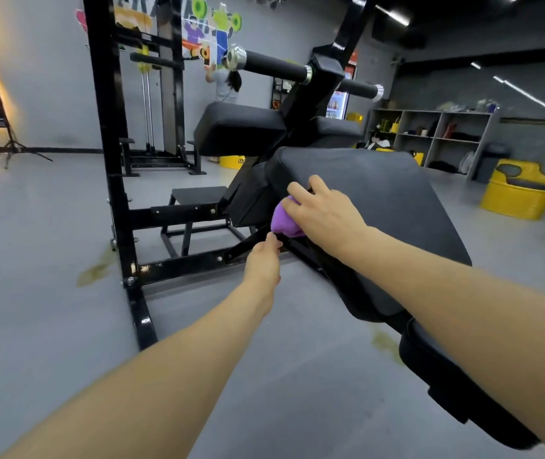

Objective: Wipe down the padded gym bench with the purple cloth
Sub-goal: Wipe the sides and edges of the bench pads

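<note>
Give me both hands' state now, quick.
Left hand: fingers curled, pinching the lower edge of the purple cloth.
Right hand: gripping the cloth against the bench pad.

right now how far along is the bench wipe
Done: cannot tell; the black padded gym bench shows no wipe marks. In hand: the right hand presses the bunched purple cloth on the pad's left edge; the left hand pinches below it. Left: apparently the broad top.
</note>
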